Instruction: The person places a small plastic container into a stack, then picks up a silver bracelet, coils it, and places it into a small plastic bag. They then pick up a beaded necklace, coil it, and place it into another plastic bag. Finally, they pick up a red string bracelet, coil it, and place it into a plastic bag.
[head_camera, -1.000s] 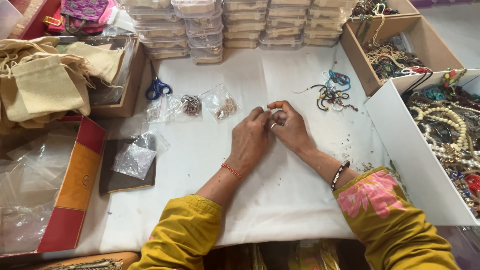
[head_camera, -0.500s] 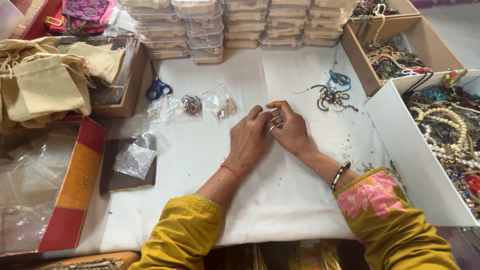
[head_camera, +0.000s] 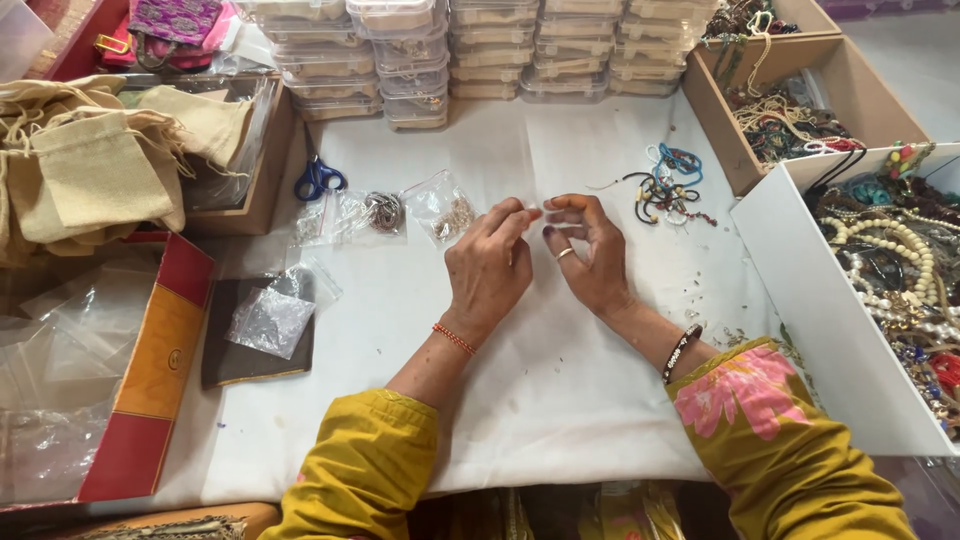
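Your left hand (head_camera: 490, 270) and right hand (head_camera: 588, 250) meet at the fingertips above the white table cloth (head_camera: 560, 400). Both pinch something very small between them; it is too tiny to say what it is. The pinch lies at equal reach from the 2 hands. Just behind the left hand lie 2 small clear bags (head_camera: 445, 210), and the tangle of cords (head_camera: 665, 190) is near the right one. Nothing blocks the hands.
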